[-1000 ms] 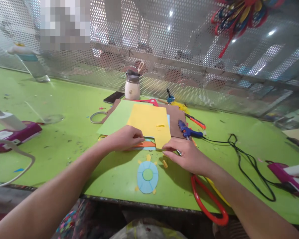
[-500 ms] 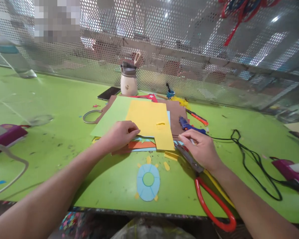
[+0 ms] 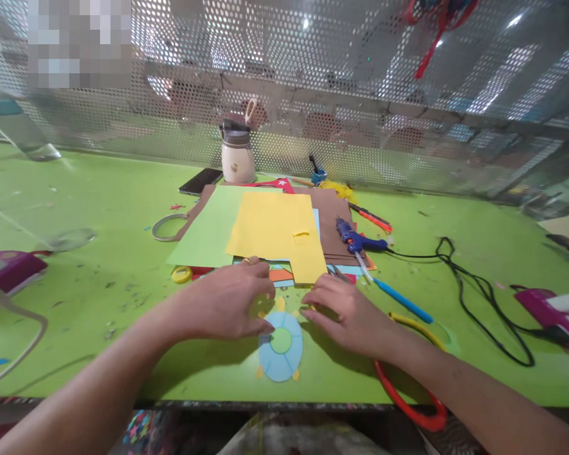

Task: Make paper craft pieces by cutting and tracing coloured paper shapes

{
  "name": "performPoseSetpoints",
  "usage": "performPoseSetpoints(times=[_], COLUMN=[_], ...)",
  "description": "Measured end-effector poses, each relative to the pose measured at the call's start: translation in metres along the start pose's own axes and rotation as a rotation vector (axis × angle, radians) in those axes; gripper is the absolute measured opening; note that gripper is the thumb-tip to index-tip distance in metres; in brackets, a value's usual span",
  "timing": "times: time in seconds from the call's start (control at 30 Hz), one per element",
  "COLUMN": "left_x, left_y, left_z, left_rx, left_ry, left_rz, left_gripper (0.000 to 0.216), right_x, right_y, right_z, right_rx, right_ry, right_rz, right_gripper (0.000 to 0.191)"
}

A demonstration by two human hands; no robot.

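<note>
A light blue paper oval (image 3: pixel 279 354) with a green round centre and small yellow tabs lies near the table's front edge. My left hand (image 3: pixel 225 300) rests with its fingertips on the oval's upper left edge. My right hand (image 3: pixel 346 313) lies just right of the oval, fingers spread toward small yellow scraps, holding nothing. Beyond both hands sits a stack of paper: a yellow sheet (image 3: pixel 277 230) on top, a light green sheet (image 3: pixel 206 230) and a brown sheet (image 3: pixel 332 218) under it.
Red-handled scissors (image 3: pixel 408 401) lie under my right forearm. A blue glue gun (image 3: pixel 355 240) with a black cable (image 3: pixel 474 291) lies to the right, and a blue pen (image 3: pixel 398 300) beside it. A bottle (image 3: pixel 237 155), a phone (image 3: pixel 201 181), a tape ring (image 3: pixel 165 227) and magenta tools (image 3: pixel 550 313) stand around.
Both hands have come back from the paper stack toward the blue oval. My right hand left the scissors' blades and the glue gun area; a blue pen now lies there.
</note>
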State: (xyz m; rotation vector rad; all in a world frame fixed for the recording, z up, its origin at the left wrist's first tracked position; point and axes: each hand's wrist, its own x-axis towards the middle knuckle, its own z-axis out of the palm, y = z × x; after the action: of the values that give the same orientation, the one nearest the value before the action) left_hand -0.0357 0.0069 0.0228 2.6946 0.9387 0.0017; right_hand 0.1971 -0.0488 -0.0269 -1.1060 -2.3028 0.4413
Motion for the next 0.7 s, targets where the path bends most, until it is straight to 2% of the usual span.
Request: performPoseSetpoints(times=[0.2, 0.5, 0.6, 0.7], left_x=[0.002, 0.004, 0.004, 0.002], left_y=[0.016, 0.016, 0.014, 0.013], left_z=[0.003, 0.005, 0.008, 0.009], left_rx=[0.149, 0.149, 0.167, 0.193], left_ry=[-0.118, -0.158, -0.138, -0.127], left_rz=[-0.039, -0.096, -0.084, -0.094], left_gripper=[0.029, 0.028, 0.029, 0.03], right_x=[0.002, 0.004, 0.011, 0.031], right_y=[-0.001, 0.0, -0.005, -0.015], right_z=[0.001, 0.0, -0.008, -0.019], right_rx=[-0.052, -0.093, -0.136, -0.198], right_ry=[-0.088, -0.116, -0.187, -0.327], right_rz=[-0.026, 0.01, 0.035, 0.037], right_gripper=[0.018, 0.021, 0.021, 0.018])
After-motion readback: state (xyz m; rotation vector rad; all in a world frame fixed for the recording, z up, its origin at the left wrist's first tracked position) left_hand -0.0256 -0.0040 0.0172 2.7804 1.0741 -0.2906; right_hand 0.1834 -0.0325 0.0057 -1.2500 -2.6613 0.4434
